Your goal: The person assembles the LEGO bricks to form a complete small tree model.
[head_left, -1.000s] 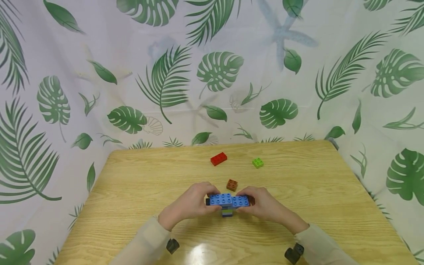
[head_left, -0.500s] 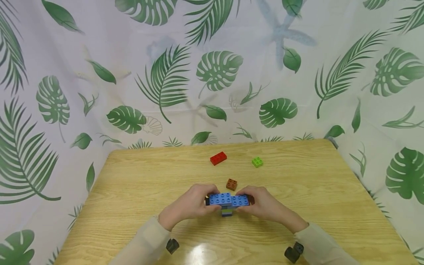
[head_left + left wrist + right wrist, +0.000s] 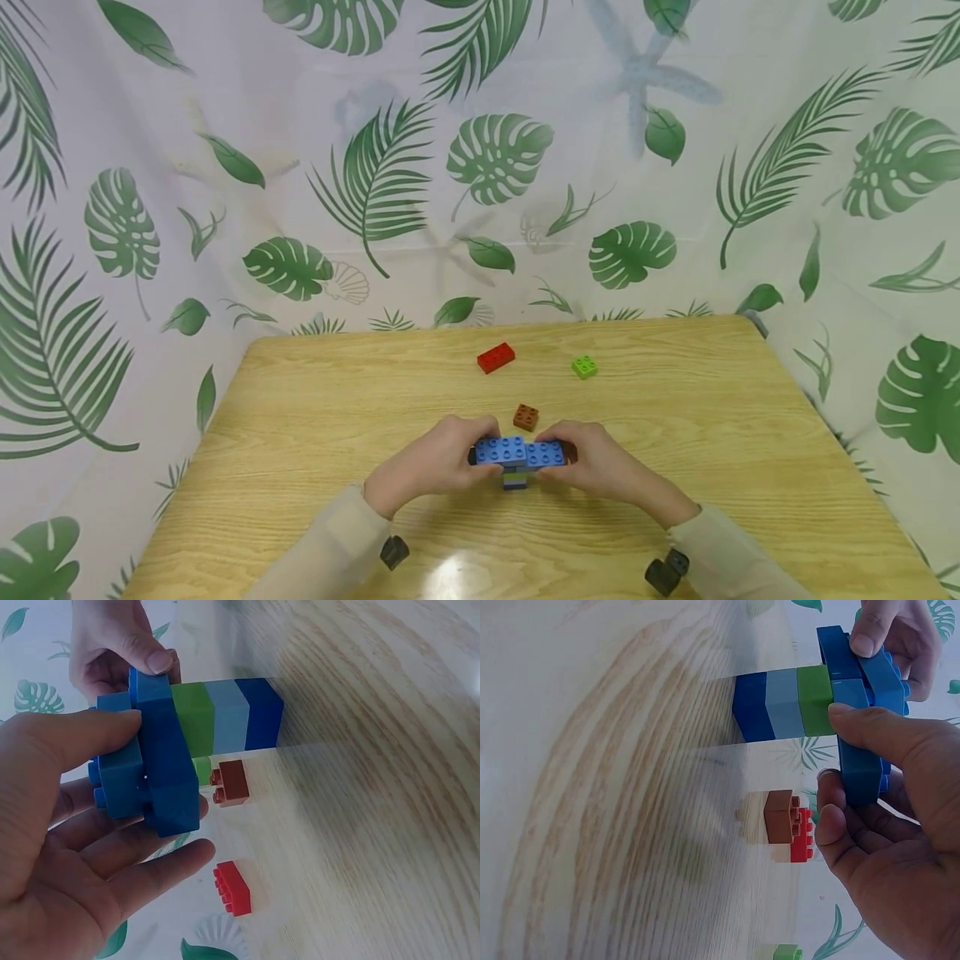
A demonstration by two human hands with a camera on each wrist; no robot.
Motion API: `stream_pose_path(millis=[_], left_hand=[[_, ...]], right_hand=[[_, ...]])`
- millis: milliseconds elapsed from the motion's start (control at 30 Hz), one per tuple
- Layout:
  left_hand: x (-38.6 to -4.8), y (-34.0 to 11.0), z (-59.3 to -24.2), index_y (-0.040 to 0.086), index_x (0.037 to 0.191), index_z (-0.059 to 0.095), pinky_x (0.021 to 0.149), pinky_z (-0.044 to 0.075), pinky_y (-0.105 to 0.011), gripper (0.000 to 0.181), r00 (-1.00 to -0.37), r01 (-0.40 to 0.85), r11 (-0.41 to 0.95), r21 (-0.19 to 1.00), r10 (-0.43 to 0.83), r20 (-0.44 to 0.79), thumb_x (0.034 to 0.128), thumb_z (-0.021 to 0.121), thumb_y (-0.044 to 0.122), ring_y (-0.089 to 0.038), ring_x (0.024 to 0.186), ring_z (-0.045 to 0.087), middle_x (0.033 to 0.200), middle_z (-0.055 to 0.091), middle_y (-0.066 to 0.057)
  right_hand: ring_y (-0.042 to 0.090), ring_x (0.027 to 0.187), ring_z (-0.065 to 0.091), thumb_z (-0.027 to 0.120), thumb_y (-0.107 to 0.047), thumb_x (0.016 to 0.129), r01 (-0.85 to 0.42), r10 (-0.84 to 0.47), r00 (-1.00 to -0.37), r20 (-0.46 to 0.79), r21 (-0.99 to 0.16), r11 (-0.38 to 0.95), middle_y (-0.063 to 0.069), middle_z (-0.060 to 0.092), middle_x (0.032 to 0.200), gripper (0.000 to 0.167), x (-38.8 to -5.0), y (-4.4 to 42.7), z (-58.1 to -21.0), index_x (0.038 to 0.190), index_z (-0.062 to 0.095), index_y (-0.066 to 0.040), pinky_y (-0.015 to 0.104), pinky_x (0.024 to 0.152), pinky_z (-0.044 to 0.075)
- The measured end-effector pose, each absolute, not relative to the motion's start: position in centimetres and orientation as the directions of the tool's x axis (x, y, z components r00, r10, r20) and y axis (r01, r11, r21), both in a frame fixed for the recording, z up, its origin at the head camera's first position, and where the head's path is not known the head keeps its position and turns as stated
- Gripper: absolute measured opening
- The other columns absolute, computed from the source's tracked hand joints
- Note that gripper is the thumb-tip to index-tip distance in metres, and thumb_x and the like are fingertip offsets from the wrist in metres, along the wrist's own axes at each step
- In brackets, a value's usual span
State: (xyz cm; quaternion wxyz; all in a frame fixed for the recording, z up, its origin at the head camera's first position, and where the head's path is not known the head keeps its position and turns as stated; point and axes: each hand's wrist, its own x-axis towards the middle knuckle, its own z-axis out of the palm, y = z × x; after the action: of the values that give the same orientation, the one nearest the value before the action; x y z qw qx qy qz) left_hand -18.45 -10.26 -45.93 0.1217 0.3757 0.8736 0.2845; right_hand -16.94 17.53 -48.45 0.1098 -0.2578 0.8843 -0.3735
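Observation:
A column of dark blue, light blue and green blocks stands on the table, with long blue bricks across its top. The left hand pinches the upper blue brick at the left end, thumb on the near side. On the right, the right hand grips the lower blue brick between thumb and fingers. The right wrist view shows that thumb against the blue brick beside the green block. Palms and fingers hide the outer ends of the bricks.
Just behind the blocks lies a brown brick. Farther back on the wooden table are a red brick and a light green brick. A leaf-patterned cloth hangs behind the table.
The left hand has shifted very slightly to the right along the upper blue brick, covering more of its left end. The right hand and the blocks look unchanged.

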Motion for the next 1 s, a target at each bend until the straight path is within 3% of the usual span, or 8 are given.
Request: stream_pose_path(millis=[567, 633, 833, 1000], left_hand=[[-18.79, -9.82, -45.16, 0.013, 0.112, 0.063, 0.063, 0.043, -0.016, 0.022, -0.651, 0.641, 0.574, 0.509, 0.758, -0.036, 0.0990, 0.076, 0.026, -0.003, 0.071, 0.052, 0.091, 0.066, 0.004], [-18.69, -9.69, -45.02, 0.013, 0.114, 0.064, 0.066, 0.046, -0.017, 0.023, -0.649, 0.650, 0.586, 0.484, 0.759, -0.046, 0.0999, 0.075, 0.027, -0.004, 0.073, 0.055, 0.093, 0.068, 0.003], [-18.16, -9.57, -44.95, 0.007, 0.144, 0.062, 0.083, 0.056, -0.021, 0.045, -0.640, 0.684, 0.610, 0.400, 0.765, -0.072, 0.1041, 0.068, 0.027, -0.002, 0.090, 0.064, 0.120, 0.076, -0.004], [-18.10, -9.31, -44.88, 0.005, 0.146, 0.061, 0.071, 0.050, -0.018, 0.047, -0.614, 0.729, 0.587, 0.352, 0.788, -0.045, 0.1035, 0.069, 0.022, -0.001, 0.074, 0.055, 0.104, 0.075, -0.004]], right_hand=[[0.008, 0.080, 0.054, 0.082, -0.028, 0.093, -0.382, -0.545, -0.838, 0.000, -0.713, 0.588, 0.001, 0.072, 0.108, 0.036, -17.04, 17.63, -48.61, 0.123, 0.073, -0.009, 0.022, 0.067, 0.046], [0.008, 0.079, 0.054, 0.082, -0.029, 0.094, -0.387, -0.546, -0.838, 0.006, -0.711, 0.587, 0.001, 0.072, 0.108, 0.037, -17.04, 17.64, -48.60, 0.123, 0.073, -0.009, 0.023, 0.067, 0.045], [0.004, 0.079, 0.053, 0.082, -0.030, 0.093, -0.388, -0.550, -0.835, 0.005, -0.715, 0.582, 0.001, 0.073, 0.108, 0.037, -17.00, 17.62, -48.76, 0.123, 0.073, -0.009, 0.022, 0.067, 0.046], [0.004, 0.078, 0.052, 0.082, -0.030, 0.093, -0.393, -0.555, -0.832, 0.004, -0.711, 0.583, 0.002, 0.073, 0.108, 0.038, -17.09, 17.61, -48.63, 0.124, 0.073, -0.008, 0.023, 0.066, 0.046]])
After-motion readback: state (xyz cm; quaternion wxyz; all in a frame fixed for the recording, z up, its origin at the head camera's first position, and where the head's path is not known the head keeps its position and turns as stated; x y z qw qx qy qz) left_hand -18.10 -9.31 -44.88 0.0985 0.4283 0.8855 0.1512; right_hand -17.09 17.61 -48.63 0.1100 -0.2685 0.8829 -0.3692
